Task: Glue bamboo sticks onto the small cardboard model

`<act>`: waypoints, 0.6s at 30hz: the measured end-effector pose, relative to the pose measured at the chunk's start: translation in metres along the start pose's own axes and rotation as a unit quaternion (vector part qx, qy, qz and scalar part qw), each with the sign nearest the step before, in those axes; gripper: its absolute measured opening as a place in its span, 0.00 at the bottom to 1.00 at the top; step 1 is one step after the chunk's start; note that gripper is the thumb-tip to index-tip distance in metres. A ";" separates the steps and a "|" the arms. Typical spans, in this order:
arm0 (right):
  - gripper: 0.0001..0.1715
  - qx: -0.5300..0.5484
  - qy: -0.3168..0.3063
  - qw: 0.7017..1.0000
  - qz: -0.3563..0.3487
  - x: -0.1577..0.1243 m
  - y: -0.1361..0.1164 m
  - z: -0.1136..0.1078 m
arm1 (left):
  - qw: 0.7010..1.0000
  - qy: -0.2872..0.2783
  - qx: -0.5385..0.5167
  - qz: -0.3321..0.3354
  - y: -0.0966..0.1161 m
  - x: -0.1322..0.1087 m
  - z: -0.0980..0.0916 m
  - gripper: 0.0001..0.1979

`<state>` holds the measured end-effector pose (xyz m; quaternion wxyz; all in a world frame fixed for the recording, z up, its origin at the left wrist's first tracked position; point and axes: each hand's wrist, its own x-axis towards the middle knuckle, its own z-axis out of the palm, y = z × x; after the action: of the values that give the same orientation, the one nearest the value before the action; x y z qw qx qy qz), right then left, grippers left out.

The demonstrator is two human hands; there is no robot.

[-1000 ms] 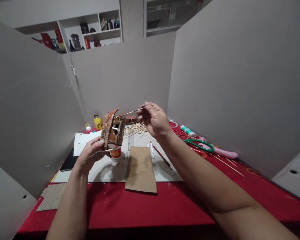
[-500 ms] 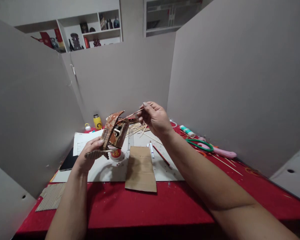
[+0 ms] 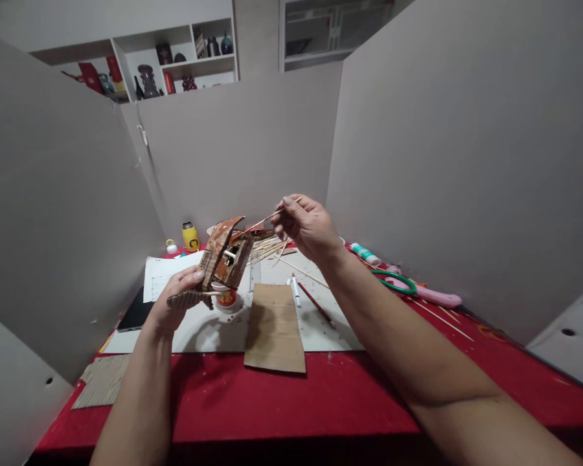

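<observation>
Corrugated sheet (image 3: 101, 383) nearest in my feed on the red table (image 3: 272, 408), my left hand (image 3: 181, 291) grasping a tilted orange-and-brown model (image 3: 217, 249) in the air, my right hand (image 3: 307, 223) pinching a thin stick (image 3: 262, 221), its far end at the model, red-and-white cup (image 3: 226, 298) behind, yellow bottle (image 3: 190, 237) farther back.

The model (image 3: 217, 249) is brown, blotched with glossy rust-orange and edged in black, with dark lettering and a white rod (image 3: 228, 254). The stick (image 3: 267, 219) is pale wood — stained reddish toward the model. The cup (image 3: 226, 298) is red and white with gold characters. The card (image 3: 274, 330) is plain tan; the offcut (image 3: 102, 383) shows grey-brown ridged stripes. The surface (image 3: 272, 414) is red, the board (image 3: 323, 336) white, the paper (image 3: 168, 268) white with dark lines. The flask (image 3: 191, 239) is yellow — dark-capped, black-marked. The marker (image 3: 296, 294) is white and blue, the pencil (image 3: 315, 303) red and black, the balloon (image 3: 437, 296) pink.
</observation>
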<state>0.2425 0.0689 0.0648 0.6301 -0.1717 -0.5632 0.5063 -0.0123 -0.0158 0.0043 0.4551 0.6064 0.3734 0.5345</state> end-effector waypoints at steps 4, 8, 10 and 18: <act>0.15 -0.002 -0.019 1.000 0.013 -0.001 0.003 0.004 | 1.000 -0.009 0.012 0.009 0.001 0.000 0.001 0.15; 0.14 0.008 -0.023 1.000 -0.012 0.000 0.006 0.002 | 1.000 -0.008 0.007 0.010 0.000 0.000 0.001 0.15; 0.14 0.009 -0.005 1.000 -0.027 0.003 0.006 -0.002 | 1.000 -0.006 0.005 0.011 0.000 -0.001 0.000 0.14; 0.21 0.025 -0.022 0.997 -0.065 0.010 0.010 -0.015 | 1.000 -0.012 -0.021 0.020 0.001 -0.002 -0.002 0.15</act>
<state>0.2498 0.0872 0.0576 0.6531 -0.1082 -0.5740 0.4819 -0.0141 -0.0173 0.0047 0.4611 0.6104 0.3443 0.5443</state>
